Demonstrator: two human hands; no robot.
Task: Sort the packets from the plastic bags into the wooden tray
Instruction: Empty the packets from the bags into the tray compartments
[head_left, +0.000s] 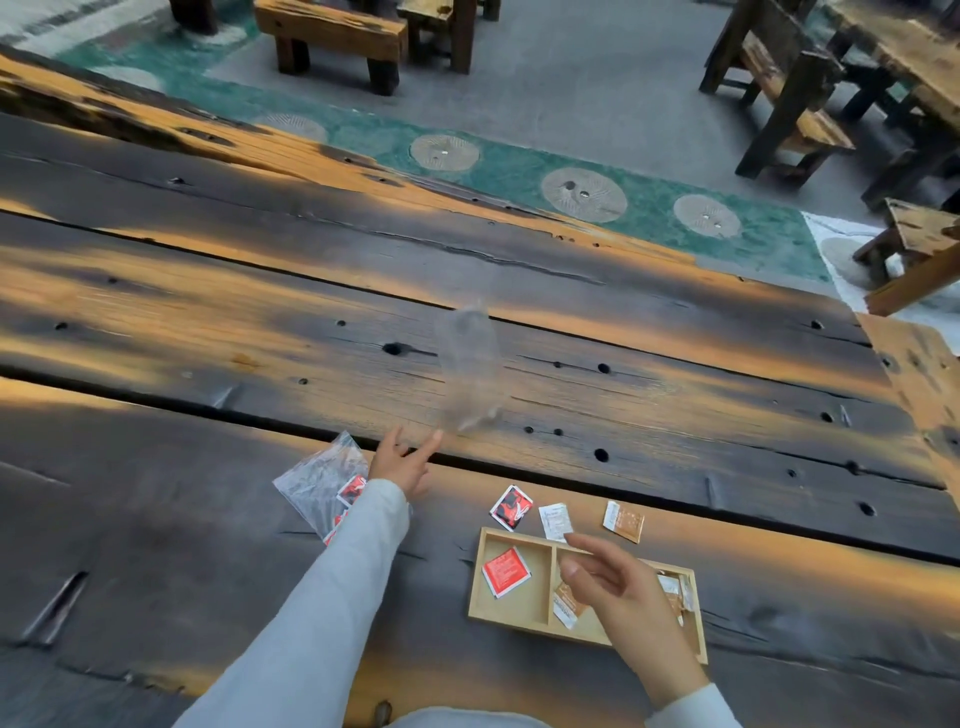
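A wooden tray (485, 577) with compartments lies near the table's front edge. A red packet (505, 571) lies in its left compartment, and an orange-and-white packet (567, 604) lies in the middle one. Behind the tray on the table lie a red-and-black packet (511, 507), a white packet (555, 521) and an orange packet (624, 520). My right hand (623, 597) hovers over the tray, fingers relaxed, holding nothing. My left hand (404, 461) is stretched forward with open fingers. A blurred empty clear plastic bag (470, 371) is just beyond its fingertips, apart from them. Another plastic bag (322, 483) with red packets lies left of my left wrist.
The work surface is a dark, weathered plank table (208, 322) with holes and gaps between boards. Beyond its far edge lie a green floor strip (519, 171) and wooden benches (332, 36), with more furniture (779, 88) at the right.
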